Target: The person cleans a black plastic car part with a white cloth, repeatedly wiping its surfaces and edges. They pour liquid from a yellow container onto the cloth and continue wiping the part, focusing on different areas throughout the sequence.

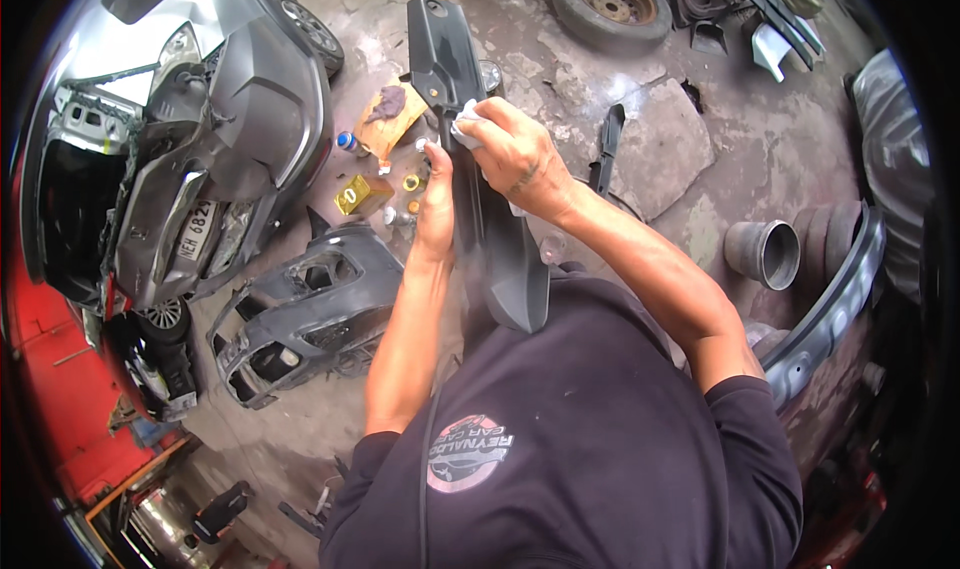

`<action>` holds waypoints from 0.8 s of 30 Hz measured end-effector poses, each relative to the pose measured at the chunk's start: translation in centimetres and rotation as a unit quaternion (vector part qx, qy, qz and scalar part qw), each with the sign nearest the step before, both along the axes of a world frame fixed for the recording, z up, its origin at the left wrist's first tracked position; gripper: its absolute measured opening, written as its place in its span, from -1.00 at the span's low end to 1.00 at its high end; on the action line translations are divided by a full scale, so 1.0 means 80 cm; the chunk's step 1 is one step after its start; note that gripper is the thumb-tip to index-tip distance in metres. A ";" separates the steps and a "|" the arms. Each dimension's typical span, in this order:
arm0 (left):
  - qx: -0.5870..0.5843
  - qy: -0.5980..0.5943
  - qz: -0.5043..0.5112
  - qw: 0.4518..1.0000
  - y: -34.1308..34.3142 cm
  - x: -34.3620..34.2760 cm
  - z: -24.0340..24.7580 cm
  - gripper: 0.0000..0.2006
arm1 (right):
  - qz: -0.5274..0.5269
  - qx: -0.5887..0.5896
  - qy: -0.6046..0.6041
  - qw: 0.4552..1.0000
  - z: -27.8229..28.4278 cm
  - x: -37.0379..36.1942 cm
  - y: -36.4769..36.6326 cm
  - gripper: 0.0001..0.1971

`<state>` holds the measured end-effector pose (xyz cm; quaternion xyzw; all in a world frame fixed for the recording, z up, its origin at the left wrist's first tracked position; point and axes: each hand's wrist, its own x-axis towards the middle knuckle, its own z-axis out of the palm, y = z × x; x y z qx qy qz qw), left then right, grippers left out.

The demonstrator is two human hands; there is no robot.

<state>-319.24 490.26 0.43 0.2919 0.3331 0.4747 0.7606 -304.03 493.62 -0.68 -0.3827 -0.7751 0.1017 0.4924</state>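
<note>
A long dark plastic car trim panel (507, 269) runs lengthwise in front of me, its near end close to my shirt and its far end pointing away. My left hand (437, 214) is closed around its left edge, thumb up; the other fingers are mostly hidden. In my right hand (522, 161) a crumpled white cloth (466, 127) is pinched against the panel's narrow middle part. On the ground just beyond my left hand are a yellow box (363, 196), a blue-capped can (347, 141) and a purple-grey rag (388, 103) lying on a piece of cardboard (402, 129).
A silver car (240, 29) with a damaged rear stands at the left. Nearer lies a dark bumper cover (310, 304). A tire on a rusty rim (612, 9) is at the top. Round metal wheel rims (765, 254) and a curved metal bar (825, 319) lie at the right.
</note>
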 end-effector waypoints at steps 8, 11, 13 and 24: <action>-0.036 0.039 0.019 0.998 0.004 -0.014 -0.048 -0.42 | 0.070 0.018 -0.071 0.995 -0.019 -0.001 -0.040 -0.62; -0.093 -0.115 0.020 0.989 -0.001 0.006 -0.015 -0.43 | 0.038 0.025 -0.087 0.995 0.003 0.010 0.000 -0.78; -0.051 -0.174 -0.095 0.979 -0.003 -0.001 -0.010 -0.39 | -0.009 0.033 -0.062 0.997 0.005 0.015 0.018 -0.75; -0.070 -0.082 -0.003 0.994 0.018 -0.018 -0.031 -0.32 | 0.126 -0.183 -0.061 0.973 -0.008 0.044 -0.046 -0.60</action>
